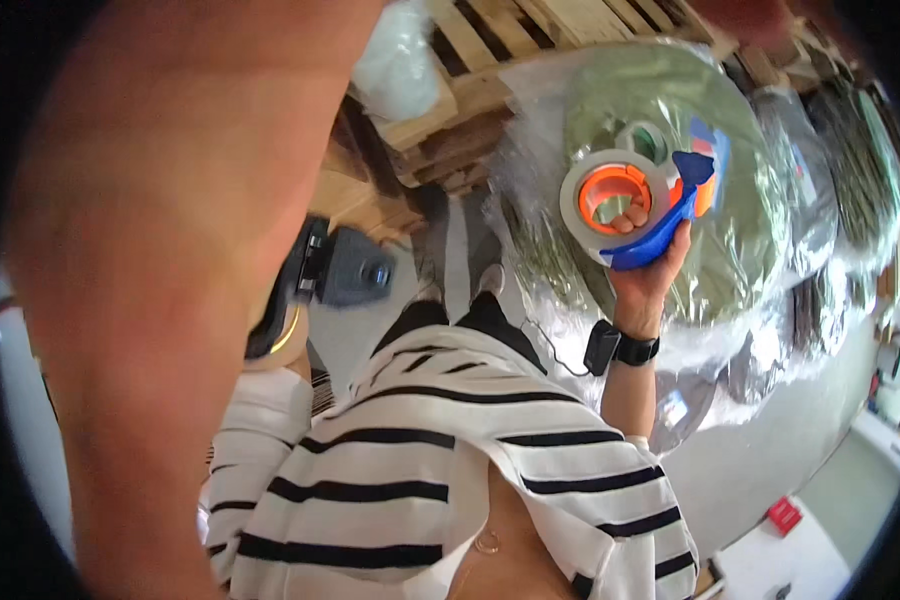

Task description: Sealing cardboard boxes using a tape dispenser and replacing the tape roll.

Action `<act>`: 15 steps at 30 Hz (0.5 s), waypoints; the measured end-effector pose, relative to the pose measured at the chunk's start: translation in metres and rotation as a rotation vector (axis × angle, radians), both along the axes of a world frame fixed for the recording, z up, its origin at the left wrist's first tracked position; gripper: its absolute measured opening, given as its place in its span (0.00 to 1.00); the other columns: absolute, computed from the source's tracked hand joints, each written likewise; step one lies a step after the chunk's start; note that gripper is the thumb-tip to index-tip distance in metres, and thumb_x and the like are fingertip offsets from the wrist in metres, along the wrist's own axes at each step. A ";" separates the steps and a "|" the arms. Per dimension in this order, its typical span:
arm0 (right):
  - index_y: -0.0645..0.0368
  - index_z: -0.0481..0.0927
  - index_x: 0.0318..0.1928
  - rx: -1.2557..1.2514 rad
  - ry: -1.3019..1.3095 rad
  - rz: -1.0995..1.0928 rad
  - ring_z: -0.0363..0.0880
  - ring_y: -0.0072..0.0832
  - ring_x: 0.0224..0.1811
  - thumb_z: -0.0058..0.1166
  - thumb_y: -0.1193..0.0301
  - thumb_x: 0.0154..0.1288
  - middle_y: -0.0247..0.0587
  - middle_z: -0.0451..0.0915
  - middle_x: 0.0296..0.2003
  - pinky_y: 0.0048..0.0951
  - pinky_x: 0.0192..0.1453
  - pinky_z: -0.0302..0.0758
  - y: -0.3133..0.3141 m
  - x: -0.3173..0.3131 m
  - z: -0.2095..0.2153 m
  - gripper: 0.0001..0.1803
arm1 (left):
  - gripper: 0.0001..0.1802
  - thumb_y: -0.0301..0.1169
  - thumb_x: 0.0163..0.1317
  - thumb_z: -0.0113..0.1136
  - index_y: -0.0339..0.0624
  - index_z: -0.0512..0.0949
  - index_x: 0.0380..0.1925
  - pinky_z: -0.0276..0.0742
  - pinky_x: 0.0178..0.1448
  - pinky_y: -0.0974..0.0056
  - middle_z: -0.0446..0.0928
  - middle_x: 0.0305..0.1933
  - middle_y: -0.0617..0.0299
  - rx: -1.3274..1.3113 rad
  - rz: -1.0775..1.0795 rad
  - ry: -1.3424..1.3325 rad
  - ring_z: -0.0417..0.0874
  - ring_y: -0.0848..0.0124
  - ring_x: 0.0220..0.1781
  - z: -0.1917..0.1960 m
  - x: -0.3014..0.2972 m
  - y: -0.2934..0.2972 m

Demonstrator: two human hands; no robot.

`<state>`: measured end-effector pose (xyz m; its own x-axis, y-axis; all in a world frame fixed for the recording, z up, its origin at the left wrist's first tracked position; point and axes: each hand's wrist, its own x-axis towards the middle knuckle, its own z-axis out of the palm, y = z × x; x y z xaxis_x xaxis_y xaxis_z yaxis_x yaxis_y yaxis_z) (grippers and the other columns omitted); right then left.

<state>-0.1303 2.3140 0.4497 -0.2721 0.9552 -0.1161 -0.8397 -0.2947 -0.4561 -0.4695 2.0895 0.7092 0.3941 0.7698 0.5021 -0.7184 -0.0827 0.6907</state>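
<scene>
My right hand (652, 278) is closed around a blue tape dispenser (650, 245) with an orange hub and a wide roll of tape (580, 205). Some fingertips show through the hub's opening. Beneath the dispenser lies a large plastic-wrapped bundle of green material (710, 260). Of my left arm I see the striped sleeve (260, 425) and, at the wrist, a dark strap with a small boxy camera (355, 268). A big blurred stretch of skin (180, 250), very close to the lens, covers the left side and hides my left hand. Whose it is, I cannot tell.
Wooden pallets (450, 120) stand ahead, with a clear plastic bundle (395, 70) on them. More wrapped green bundles (850, 170) line the right. A white table (780, 560) bearing a red box (785, 515) is at the lower right. Grey floor (760, 445) lies between.
</scene>
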 end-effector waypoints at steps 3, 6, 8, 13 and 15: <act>0.60 0.70 0.59 0.027 0.009 0.052 0.71 0.27 0.38 0.53 0.46 0.65 0.39 0.75 0.42 0.31 0.44 0.71 -0.003 -0.025 0.003 0.34 | 0.46 0.66 0.68 0.30 0.40 0.54 0.72 0.63 0.68 0.42 0.67 0.67 0.45 0.082 0.093 -0.008 0.72 0.56 0.64 0.001 -0.053 -0.149; 0.57 0.71 0.60 0.008 -0.168 0.149 0.75 0.27 0.40 0.55 0.46 0.64 0.35 0.77 0.46 0.30 0.45 0.73 -0.012 -0.053 0.001 0.34 | 0.46 0.66 0.68 0.30 0.40 0.54 0.72 0.63 0.68 0.43 0.67 0.67 0.46 0.228 0.221 -0.045 0.72 0.56 0.64 -0.050 0.005 -0.064; 0.55 0.71 0.62 0.048 -0.024 0.421 0.77 0.28 0.42 0.54 0.45 0.63 0.35 0.79 0.50 0.31 0.47 0.75 -0.043 -0.092 -0.003 0.34 | 0.46 0.66 0.68 0.30 0.40 0.54 0.72 0.63 0.69 0.43 0.67 0.67 0.46 0.320 0.409 0.048 0.72 0.56 0.65 -0.023 0.019 0.048; 0.52 0.71 0.63 0.084 -0.187 0.464 0.77 0.30 0.44 0.51 0.41 0.63 0.37 0.79 0.53 0.33 0.50 0.74 -0.095 -0.143 0.011 0.36 | 0.46 0.67 0.68 0.31 0.40 0.54 0.72 0.62 0.69 0.43 0.66 0.68 0.46 0.414 0.547 0.084 0.72 0.55 0.65 -0.021 -0.021 -0.045; 0.53 0.70 0.64 -0.106 -0.309 0.385 0.77 0.31 0.44 0.48 0.40 0.63 0.39 0.78 0.53 0.33 0.51 0.73 -0.129 -0.177 0.038 0.38 | 0.46 0.67 0.67 0.31 0.40 0.54 0.72 0.62 0.69 0.43 0.66 0.68 0.46 0.342 0.632 0.085 0.71 0.55 0.66 -0.006 -0.024 -0.105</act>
